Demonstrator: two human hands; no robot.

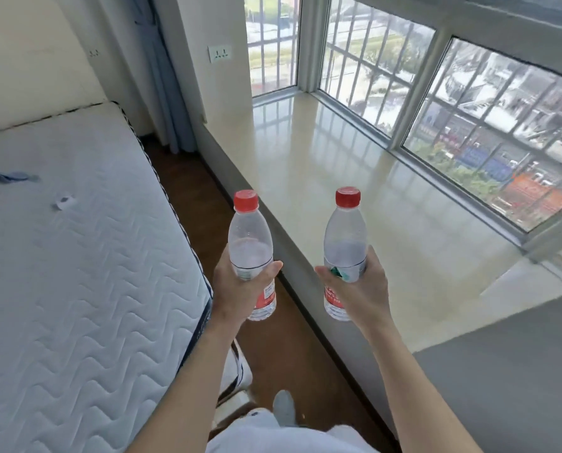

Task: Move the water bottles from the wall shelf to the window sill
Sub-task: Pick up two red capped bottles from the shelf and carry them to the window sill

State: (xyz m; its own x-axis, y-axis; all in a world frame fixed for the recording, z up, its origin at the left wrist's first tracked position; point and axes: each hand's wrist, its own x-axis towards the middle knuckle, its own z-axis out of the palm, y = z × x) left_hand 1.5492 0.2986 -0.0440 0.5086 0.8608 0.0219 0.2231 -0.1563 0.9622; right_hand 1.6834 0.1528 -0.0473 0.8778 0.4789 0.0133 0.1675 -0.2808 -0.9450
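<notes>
Fingers point(274, 266) of left hand point(240, 289) & right hand point(361, 289) each wrapped round an upright bottle.

Both bottles point(250, 237) point(345, 237) were clear, smooth plastic w/ glossy red caps & printed film labels. Window sill point(355, 178), right, was polished stone-like, v. glossy, reflecting the bars. Mattress point(77, 256), left, was matt quilted white cloth. Floor point(188, 178) looked like dark wood.

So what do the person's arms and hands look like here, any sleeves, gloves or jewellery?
Both arms are bare up to the frame's bottom edge, no sleeves showing. The left hand and right hand are bare too: no gloves, rings, watch or bracelet visible.
</notes>
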